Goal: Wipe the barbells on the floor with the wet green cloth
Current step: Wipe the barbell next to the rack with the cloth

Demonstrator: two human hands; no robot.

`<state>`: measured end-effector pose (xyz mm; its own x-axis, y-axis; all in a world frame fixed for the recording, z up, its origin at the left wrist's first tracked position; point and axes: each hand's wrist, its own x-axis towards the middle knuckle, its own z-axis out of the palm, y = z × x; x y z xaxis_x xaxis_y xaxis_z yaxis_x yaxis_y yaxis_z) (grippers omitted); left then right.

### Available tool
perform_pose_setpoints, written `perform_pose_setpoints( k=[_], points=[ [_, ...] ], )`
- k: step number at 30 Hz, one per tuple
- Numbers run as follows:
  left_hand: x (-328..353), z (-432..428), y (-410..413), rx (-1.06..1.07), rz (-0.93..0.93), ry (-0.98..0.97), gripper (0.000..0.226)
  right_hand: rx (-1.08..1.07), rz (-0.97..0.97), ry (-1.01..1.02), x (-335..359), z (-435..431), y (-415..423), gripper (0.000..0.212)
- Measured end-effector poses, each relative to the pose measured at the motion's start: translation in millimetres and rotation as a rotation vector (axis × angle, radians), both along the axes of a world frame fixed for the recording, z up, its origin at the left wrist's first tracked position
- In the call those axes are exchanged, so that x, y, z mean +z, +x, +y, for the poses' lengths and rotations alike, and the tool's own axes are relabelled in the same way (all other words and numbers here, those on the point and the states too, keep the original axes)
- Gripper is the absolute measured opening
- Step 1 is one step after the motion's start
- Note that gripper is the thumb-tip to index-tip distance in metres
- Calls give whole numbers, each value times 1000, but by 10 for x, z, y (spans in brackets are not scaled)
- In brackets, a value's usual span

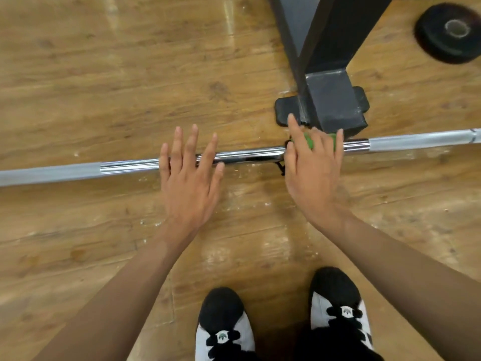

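Wooden floor (104, 74): barbell (247, 155) seemingly mid-wipe; right hand (312, 175) flat-fingered, pressing green cloth (309, 142); left hand (190, 183) released, on bar; ends probably remaining.

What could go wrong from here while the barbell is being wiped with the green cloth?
The green cloth sits under the right hand, close beside the black frame foot, so the fingers could knock against it. The left hand is spread flat over the barbell without gripping it, so the bar might roll on the wooden floor. Drips could leave slippery patches near the shoes.
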<state>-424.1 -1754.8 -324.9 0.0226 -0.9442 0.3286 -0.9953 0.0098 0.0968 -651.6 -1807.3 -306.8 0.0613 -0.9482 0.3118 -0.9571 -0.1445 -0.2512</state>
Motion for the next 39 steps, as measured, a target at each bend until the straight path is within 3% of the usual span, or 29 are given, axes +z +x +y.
perform_pose_setpoints(
  k=[4, 7, 12, 16, 20, 22, 24, 26, 29, 33, 39],
  points=[
    [-3, -136, 33, 2, 11, -17, 51, 250, 71, 3, -85, 35, 644, 41],
    [-19, -235, 63, -7, 18, -45, 49, 287, 132, -43, -123, -150, 485, 44],
    [-4, -386, 92, -8, 69, -59, 49, 63, 112, -103, -197, -364, -375, 47],
    [8, -476, 38, 27, 100, -58, 49, -43, 51, -41, -136, -374, -49, 47],
    [-7, -527, 57, 22, 103, -90, 41, 252, 55, -73, -198, -250, 813, 49],
    [-5, -532, 77, 18, 111, -84, 39, 324, 67, -111, -241, -250, 873, 54],
    [2, -529, 84, 14, 110, -85, 38, 348, 119, -119, -270, -291, 597, 73],
    [1, -528, 85, 10, 120, -87, 38, 263, 110, -110, -284, -338, 133, 75],
    [-11, -515, 49, 21, 122, -106, 39, 71, 88, -74, -274, -352, -454, 51],
    [-17, -489, 13, 39, 120, -104, 39, -55, 29, -52, -201, -319, -195, 51],
    [-8, -413, 35, 40, 92, -68, 44, 319, 130, -37, -169, -104, 753, 66]
  ],
)
